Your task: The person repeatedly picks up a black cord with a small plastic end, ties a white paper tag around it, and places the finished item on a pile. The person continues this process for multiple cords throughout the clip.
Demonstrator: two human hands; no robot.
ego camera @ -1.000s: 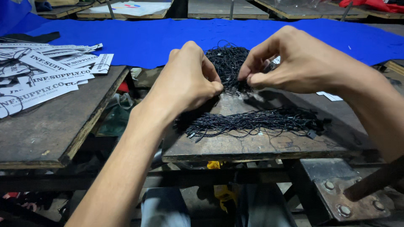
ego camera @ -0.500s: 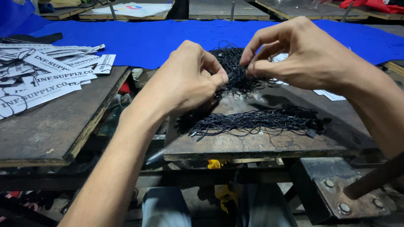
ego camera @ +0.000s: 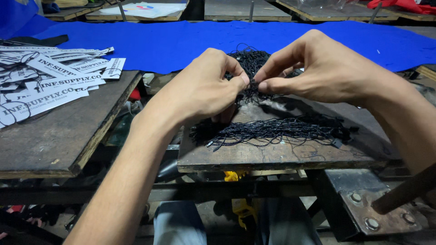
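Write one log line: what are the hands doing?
left hand: pinching black strings | right hand: pinching same strings | more strings: lying on wooden board

A single view comes from a camera worn on the person's head, looking forward and down onto a small wooden board (ego camera: 281,156) close in front of the body. Both forearms enter from the bottom edge and meet just above the board. Left of the board lies a larger wooden table (ego camera: 59,136); beyond the board stretches a blue cloth (ego camera: 181,43).
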